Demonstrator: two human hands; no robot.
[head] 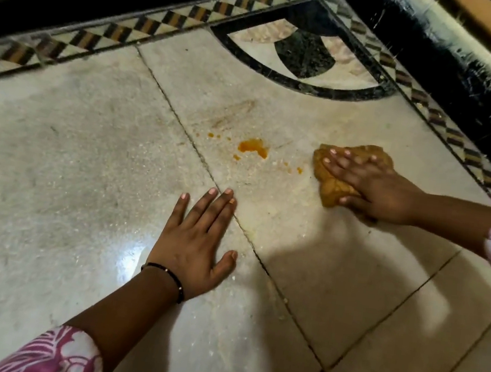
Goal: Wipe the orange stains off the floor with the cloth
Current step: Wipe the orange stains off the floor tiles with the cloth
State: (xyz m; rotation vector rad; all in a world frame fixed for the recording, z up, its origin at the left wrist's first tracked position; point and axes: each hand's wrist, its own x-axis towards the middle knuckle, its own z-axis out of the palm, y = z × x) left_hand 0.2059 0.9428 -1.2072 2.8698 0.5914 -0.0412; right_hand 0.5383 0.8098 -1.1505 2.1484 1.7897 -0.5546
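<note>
An orange stain (253, 147) with small orange drops around it lies on the pale marble floor (86, 166). To its right sits a crumpled ochre cloth (330, 187). My right hand (373, 189) presses flat on the cloth with its fingers spread and straight, pointing left. My left hand (197, 241) rests palm down on the bare floor below the stain, fingers straight, holding nothing. A faint brownish smear (231, 113) shows above the stain.
A checkered inlay border (127, 29) runs along the far edge and down the right side, with a black raised skirting (456, 66) beyond it. A black-rimmed quarter-circle inlay (306, 57) fills the corner. Tile joints cross the floor diagonally.
</note>
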